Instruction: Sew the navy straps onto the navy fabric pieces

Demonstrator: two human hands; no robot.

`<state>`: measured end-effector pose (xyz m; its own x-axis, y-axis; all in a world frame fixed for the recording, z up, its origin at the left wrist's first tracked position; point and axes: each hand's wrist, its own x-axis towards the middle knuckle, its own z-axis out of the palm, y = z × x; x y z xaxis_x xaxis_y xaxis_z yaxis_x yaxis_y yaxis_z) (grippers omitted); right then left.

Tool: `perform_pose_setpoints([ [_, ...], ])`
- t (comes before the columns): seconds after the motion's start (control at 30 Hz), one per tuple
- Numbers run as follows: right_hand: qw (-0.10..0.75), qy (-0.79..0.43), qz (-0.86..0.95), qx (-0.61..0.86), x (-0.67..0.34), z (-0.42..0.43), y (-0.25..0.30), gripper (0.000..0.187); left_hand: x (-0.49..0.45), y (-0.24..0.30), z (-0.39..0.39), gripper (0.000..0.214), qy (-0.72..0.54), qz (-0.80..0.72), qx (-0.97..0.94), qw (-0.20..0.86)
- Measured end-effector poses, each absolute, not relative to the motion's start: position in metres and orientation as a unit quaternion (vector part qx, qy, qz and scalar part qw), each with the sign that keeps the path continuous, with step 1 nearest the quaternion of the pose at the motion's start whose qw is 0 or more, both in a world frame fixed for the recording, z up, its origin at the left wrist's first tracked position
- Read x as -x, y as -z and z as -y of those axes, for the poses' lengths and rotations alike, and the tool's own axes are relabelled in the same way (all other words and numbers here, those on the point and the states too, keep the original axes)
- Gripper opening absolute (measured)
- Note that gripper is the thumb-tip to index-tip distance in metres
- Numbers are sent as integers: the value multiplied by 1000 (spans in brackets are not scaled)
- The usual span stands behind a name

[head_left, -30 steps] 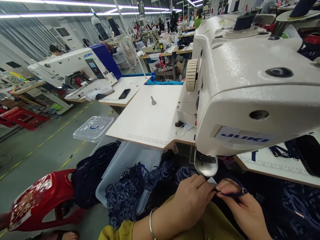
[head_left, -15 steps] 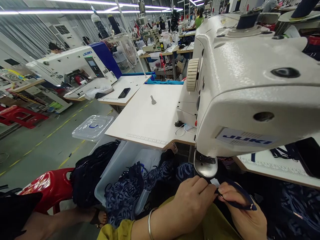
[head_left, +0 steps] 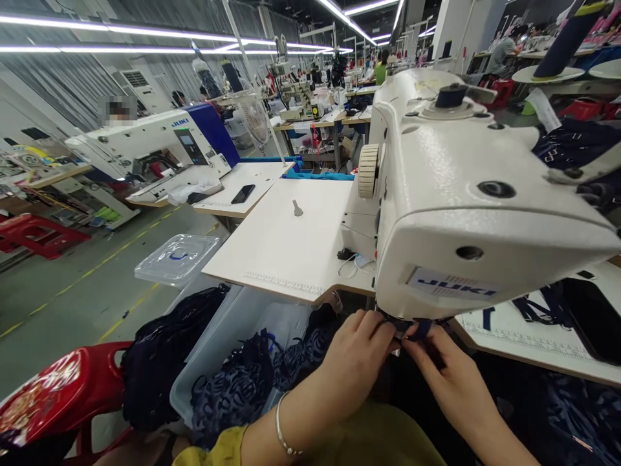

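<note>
A navy strap (head_left: pixel 420 331) is held at the head end of the white sewing machine (head_left: pixel 451 220), just under its lower edge. My left hand (head_left: pixel 356 362) has its fingers closed around the strap's left part, and their tips are partly hidden by the machine. From the other side, my right hand (head_left: pixel 449 369) pinches the strap between thumb and fingers. The two hands' fingertips almost meet. The needle and presser area is hidden behind the machine head and my fingers.
Below the white table (head_left: pixel 276 246) stands a clear plastic bin (head_left: pixel 182 388) with bundled navy straps. A red stool (head_left: pixel 72 382) is at lower left. A phone (head_left: pixel 594 317) lies on the right tabletop, near loose straps (head_left: pixel 541 310). A metal piece (head_left: pixel 297 208) lies on the table.
Both hands have moved up and forward with the strap, from in front of the machine to under its head. The view has tilted upward. The looped strap end and white piece no longer show.
</note>
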<state>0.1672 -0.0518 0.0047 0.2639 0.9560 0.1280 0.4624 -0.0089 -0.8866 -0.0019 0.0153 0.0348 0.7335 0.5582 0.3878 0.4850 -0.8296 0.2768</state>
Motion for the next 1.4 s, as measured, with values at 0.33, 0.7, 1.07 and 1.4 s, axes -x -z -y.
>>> perform_pose_setpoints([
  [0.33, 515, -460, 377, 617, -169, 38, 7, 39, 10, 4, 4, 27, -343, -208, -914, -61],
  [0.7, 460, -336, 472, 673, -191, 19, 8, 27, 6, 1, 6, 26, -282, -249, -915, -146],
  [1.07, 417, -240, 582, 656, -197, 1, 5, 31, -3, -4, 5, 29, -287, -296, -897, -159],
  [1.4, 417, -196, 599, 655, -200, -3, 11, 32, -6, -4, 6, 30, -301, -305, -892, -145],
])
